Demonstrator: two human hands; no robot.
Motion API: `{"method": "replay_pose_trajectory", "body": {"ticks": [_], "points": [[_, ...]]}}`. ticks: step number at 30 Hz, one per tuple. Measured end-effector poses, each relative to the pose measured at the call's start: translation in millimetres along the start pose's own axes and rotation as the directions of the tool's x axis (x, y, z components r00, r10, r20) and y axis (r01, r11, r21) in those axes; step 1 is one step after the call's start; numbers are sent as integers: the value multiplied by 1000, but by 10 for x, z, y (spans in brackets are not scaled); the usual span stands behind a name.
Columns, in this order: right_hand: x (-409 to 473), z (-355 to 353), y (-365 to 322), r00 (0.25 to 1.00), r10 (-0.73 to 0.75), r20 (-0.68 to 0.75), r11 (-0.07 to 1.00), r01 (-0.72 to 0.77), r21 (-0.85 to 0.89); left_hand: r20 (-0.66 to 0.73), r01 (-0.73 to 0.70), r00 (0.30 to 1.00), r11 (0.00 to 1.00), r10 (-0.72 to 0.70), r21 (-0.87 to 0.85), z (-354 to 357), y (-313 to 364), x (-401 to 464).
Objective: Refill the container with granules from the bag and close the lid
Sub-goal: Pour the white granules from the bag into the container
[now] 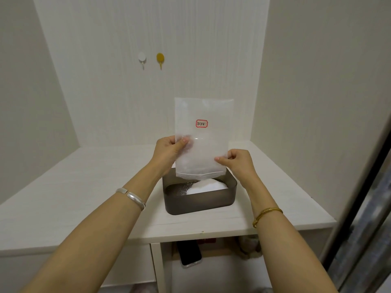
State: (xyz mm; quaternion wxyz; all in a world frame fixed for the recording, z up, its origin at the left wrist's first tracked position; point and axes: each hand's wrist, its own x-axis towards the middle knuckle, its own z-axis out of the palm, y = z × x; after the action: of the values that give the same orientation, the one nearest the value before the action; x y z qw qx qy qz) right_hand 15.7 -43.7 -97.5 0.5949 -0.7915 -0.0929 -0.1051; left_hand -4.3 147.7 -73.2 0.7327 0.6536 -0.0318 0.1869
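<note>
A clear plastic bag (203,140) with a small red-framed label hangs upside down, its open mouth just above the container. My left hand (169,150) pinches the bag's left edge and my right hand (237,162) pinches its right edge lower down. The dark grey translucent container (198,203) stands open on the white table below the bag. A heap of white granules (208,186) fills its right side, and loose grains dust the left. No lid is in view.
The white table (84,187) sits in an alcove between walls on the left, back and right. Two hooks, white (142,58) and yellow (160,59), hang on the back wall. A phone (189,253) lies on a shelf under the tabletop.
</note>
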Motion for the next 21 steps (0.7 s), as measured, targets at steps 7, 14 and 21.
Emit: {"method": "replay_pose_trajectory", "body": {"ticks": [7, 14, 21], "points": [[-22, 45, -44, 996, -58, 73, 997, 61, -47, -164, -41, 985, 998, 48, 47, 39, -14, 12], [13, -20, -28, 997, -72, -4, 997, 72, -1, 52, 10, 999, 1000, -9, -21, -55, -59, -9], [-16, -55, 19, 983, -57, 176, 996, 43, 81, 29, 58, 997, 974, -66, 218, -114, -231, -66]]}}
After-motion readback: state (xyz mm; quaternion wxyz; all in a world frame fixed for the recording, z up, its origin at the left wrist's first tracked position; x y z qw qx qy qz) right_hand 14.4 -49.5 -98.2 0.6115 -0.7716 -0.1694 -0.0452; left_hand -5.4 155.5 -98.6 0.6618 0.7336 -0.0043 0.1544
